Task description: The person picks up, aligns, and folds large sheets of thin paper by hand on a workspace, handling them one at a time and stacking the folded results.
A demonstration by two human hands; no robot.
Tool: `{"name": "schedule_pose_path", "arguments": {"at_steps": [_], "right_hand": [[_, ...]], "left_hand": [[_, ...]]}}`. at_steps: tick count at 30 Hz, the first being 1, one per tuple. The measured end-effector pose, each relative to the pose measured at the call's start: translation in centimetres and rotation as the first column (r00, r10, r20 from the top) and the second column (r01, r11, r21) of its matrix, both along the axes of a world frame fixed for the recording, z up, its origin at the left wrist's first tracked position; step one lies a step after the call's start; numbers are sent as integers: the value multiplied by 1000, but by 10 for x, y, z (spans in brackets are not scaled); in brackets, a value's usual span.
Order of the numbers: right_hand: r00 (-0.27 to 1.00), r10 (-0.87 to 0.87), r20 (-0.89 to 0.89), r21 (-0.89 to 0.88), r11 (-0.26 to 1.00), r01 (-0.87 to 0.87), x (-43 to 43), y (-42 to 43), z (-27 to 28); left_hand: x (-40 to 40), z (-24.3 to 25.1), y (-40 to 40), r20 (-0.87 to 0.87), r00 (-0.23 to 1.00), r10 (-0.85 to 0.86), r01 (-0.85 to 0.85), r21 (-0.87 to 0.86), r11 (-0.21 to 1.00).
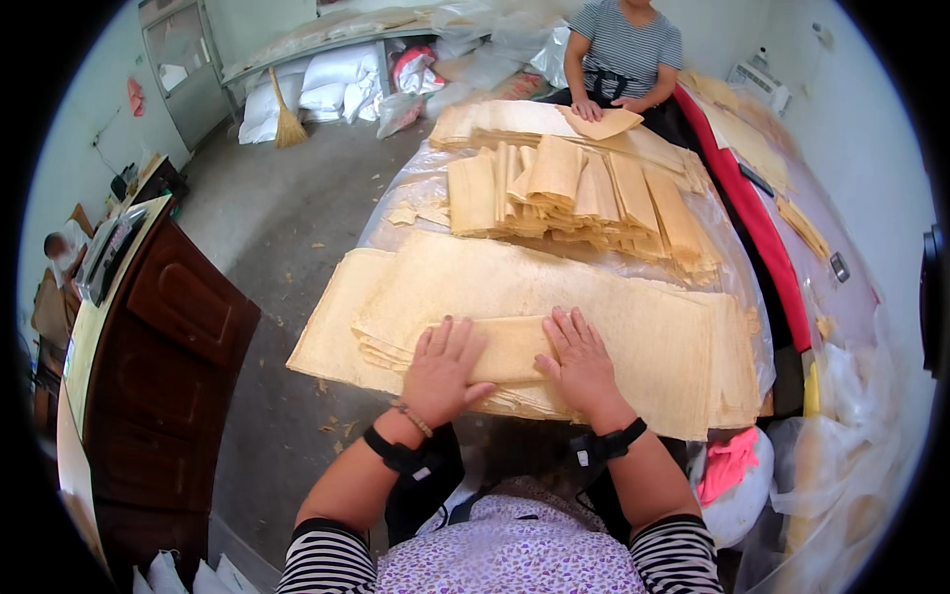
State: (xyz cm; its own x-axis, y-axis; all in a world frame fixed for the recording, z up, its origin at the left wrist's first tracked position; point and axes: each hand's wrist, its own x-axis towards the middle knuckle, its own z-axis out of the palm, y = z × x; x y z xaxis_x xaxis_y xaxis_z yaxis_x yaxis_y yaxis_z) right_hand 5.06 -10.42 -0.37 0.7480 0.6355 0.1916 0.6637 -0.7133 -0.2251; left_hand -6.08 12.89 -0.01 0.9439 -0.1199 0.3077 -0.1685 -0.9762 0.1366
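A folded thin tan sheet (512, 349), possibly dried bean curd skin, lies flat before me on a broad stack of similar sheets (646, 356). My left hand (443, 367) presses palm down on the fold's left end, its fingers slightly blurred. On the right end rests my right hand (582, 364), flat with fingers spread a little. Neither hand grips anything. Beyond the stack, a pile of folded tan bundles (553, 178) sits on the plastic-covered table (378, 230).
Across the table a person's hands (590, 110) rest on more sheets (512, 119). Broken scraps (412, 214) lie left of the bundles. A dark wooden cabinet (174, 334) stands left, a broom (286, 122) beyond. At right are a red-edged side table (749, 223) and clear plastic sheeting (846, 453).
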Motion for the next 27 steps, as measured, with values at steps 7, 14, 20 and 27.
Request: {"name": "schedule_pose_path", "arguments": {"at_steps": [7, 14, 20, 27], "right_hand": [[967, 21, -252, 351, 934, 72, 15, -36, 2], [980, -145, -136, 332, 925, 183, 8, -130, -2], [959, -276, 63, 184, 948, 260, -2, -139, -14], [939, -342, 45, 188, 926, 328, -5, -142, -13]], "left_hand": [[0, 10, 10, 67, 980, -190, 162, 292, 943], [18, 31, 7, 73, 962, -264, 248, 179, 952], [41, 92, 9, 2, 981, -195, 190, -237, 953], [168, 155, -26, -96, 986, -135, -5, -833, 553]]}}
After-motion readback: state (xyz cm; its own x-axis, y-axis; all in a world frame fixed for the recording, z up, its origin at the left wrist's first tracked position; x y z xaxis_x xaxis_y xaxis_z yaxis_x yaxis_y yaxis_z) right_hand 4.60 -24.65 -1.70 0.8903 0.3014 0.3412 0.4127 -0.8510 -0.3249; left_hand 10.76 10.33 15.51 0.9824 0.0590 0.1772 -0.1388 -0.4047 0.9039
